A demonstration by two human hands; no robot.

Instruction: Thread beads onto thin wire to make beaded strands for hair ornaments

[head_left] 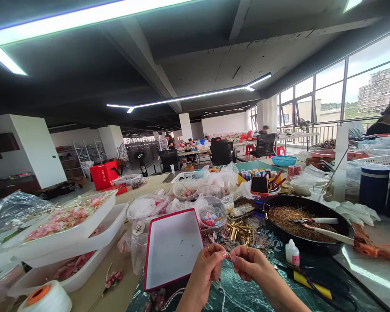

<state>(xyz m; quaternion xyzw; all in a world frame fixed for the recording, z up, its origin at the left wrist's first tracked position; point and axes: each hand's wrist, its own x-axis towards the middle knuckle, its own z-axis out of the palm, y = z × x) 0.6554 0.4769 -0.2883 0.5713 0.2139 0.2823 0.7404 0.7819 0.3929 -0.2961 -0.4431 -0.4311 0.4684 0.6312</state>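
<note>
My left hand (pixel 208 268) and my right hand (pixel 247 265) are held close together above a dark green cutting mat (pixel 247 294). Their fingertips pinch a thin wire (pixel 229 258), too fine to make out in detail. A beaded strand (pixel 222 297) hangs down below my left hand. To the left of my hands lies a white tray with a red rim (pixel 172 249). Loose gold tube-shaped pieces (pixel 242 230) sit just beyond my fingers, and a small white glue bottle (pixel 292 254) stands to the right.
A black pan of golden fibre (pixel 303 223) holds scissors. White trays of pink petals (pixel 68 221) stand left, with a white thread spool (pixel 45 298) in front. Plastic bags and bowls crowd the table's far side. Co-workers sit at distant tables, and a person (pixel 388 121) stands by the windows.
</note>
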